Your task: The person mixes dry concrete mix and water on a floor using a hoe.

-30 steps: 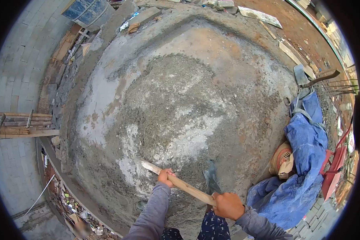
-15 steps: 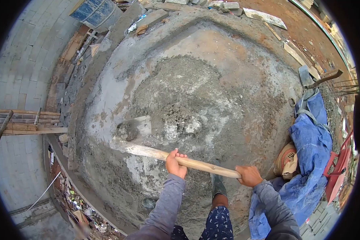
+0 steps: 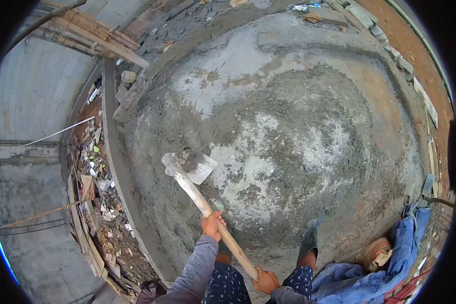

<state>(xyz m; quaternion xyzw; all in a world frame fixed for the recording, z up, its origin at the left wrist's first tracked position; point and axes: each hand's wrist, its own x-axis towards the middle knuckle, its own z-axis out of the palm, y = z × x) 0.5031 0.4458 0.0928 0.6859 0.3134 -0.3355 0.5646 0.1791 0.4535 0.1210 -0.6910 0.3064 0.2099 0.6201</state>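
Observation:
My left hand [image 3: 213, 226] is wrapped round the middle of the wooden handle [image 3: 231, 244] of a hoe. Near the handle's lower end, my right hand [image 3: 266, 280] is closed on it too. The hoe's flat metal blade [image 3: 202, 169], caked with grey mortar at its neck, is at the far end, over the left part of the grey mix. Wet grey mix with pale powdery patches [image 3: 258, 175] spreads across the floor in front of my boots.
A low concrete edge [image 3: 117, 177] runs down the left, with rubble and scrap [image 3: 106, 213] beyond it. At the lower right lie a blue tarp [image 3: 400, 248] and a paper sack [image 3: 374, 253]. Wooden planks [image 3: 96, 39] are at the upper left.
The view has turned left. The hoe handle has swung from nearly level to a steep slant, with both hands still round it, and the blade is now nearer the left edge.

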